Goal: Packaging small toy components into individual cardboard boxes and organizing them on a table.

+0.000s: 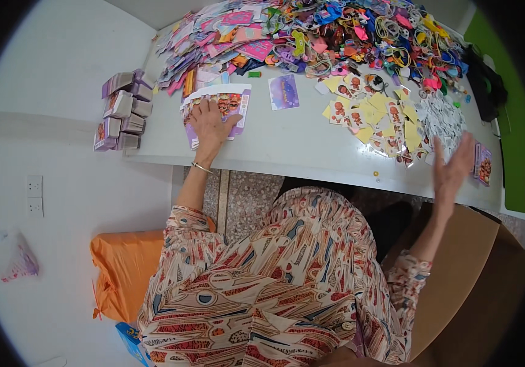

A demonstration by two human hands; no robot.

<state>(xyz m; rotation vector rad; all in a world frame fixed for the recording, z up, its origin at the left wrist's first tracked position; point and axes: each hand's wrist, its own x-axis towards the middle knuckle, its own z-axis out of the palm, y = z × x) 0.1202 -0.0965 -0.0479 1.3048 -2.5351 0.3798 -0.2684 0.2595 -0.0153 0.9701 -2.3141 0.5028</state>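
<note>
My left hand lies flat with spread fingers on a fanned stack of flat purple-and-white printed pieces, perhaps cards or folded boxes. It presses on them without gripping. A single purple-blue card lies to the right of that stack. On the right, my right hand is slightly blurred, its thumb and fingers apart and nothing in it. It is near the front edge, between a heap of small white pieces and a small purple printed stack. Yellow and picture stickers or small cards are scattered left of the white heap.
Behind, a pile of colourful packets meets a tangled heap of small toys and cords. Stacked purple boxes stand at the table's left end. Below are an orange bag and an open cardboard box at lower right.
</note>
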